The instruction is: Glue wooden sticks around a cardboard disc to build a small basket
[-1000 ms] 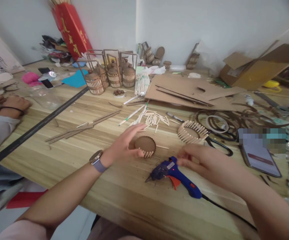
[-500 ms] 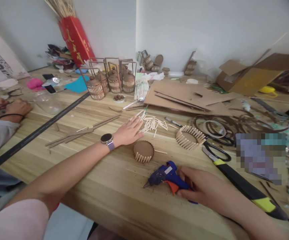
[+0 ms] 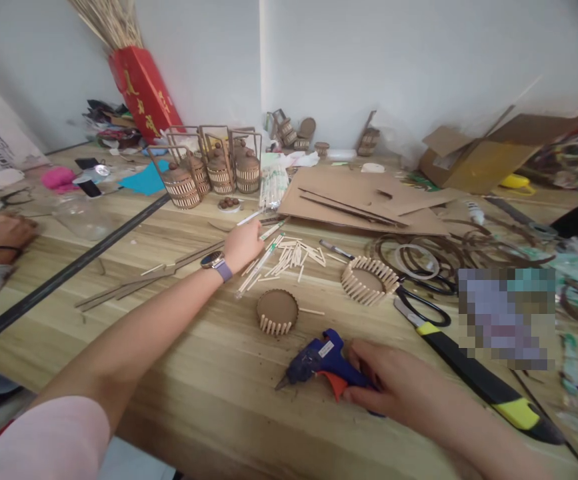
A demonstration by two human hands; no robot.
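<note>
In my right hand (image 3: 373,377) is a blue hot glue gun (image 3: 313,360) with an orange trigger, its nozzle pointing left above the table. My left hand (image 3: 243,247), a watch on its wrist, is closed beside a heap of short wooden sticks (image 3: 293,257); what its fingers hold, if anything, is hidden. Close to it lie thin wrapped sticks (image 3: 259,267) with green marks. A round brown cardboard base (image 3: 277,307) stands between my hands, small sticks upright along its near edge. Farther right is a similar ring (image 3: 369,280) with sticks around its rim.
Small lidded baskets (image 3: 183,190) with handles stand at the back left, near a dish of brown beads (image 3: 229,203). Cardboard sheets (image 3: 339,193), scissors (image 3: 426,307) and a black-yellow cutter (image 3: 473,373) lie rightward. Another person's hand (image 3: 6,233) is at left.
My left hand has drawn back leftward from the stick heap, its spread fingers now curled, uncovering wrapped sticks. My right hand still holds the glue gun. The view has shifted slightly.
</note>
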